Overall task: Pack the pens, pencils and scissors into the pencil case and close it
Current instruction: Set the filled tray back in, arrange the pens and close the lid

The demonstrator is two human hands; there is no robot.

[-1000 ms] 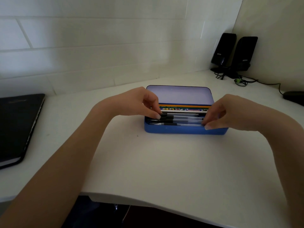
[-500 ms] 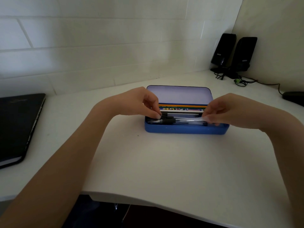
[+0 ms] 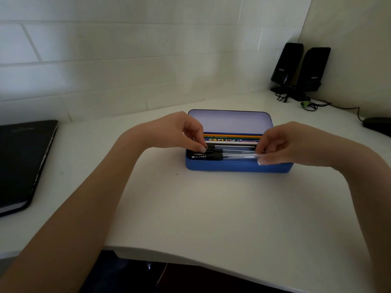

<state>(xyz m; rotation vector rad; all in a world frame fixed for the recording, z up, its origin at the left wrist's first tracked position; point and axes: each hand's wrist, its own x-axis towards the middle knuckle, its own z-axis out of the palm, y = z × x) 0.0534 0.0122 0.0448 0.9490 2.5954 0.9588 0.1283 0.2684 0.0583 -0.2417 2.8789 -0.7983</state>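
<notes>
A blue pencil case (image 3: pixel 237 167) sits open on the white desk, its pale lid (image 3: pixel 230 122) standing up at the back. Inside lie orange and green pencils (image 3: pixel 232 136) at the rear and several clear pens with black caps (image 3: pixel 213 155) at the front. My left hand (image 3: pixel 179 132) has its fingertips curled down onto the black caps at the case's left end. My right hand (image 3: pixel 277 144) pinches the right end of a clear pen (image 3: pixel 239 156), raised slightly over the front rim. No scissors can be made out.
A black notebook (image 3: pixel 23 161) lies at the desk's left edge. Two black speakers (image 3: pixel 300 68) with cables stand in the back right corner, and a dark mouse (image 3: pixel 376 124) lies at the far right. The desk's front edge (image 3: pixel 190 259) curves below my arms.
My right hand lifted off the case's front edge and now pinches a clear pen's right end, tilting it up slightly. My left hand stayed on the caps.
</notes>
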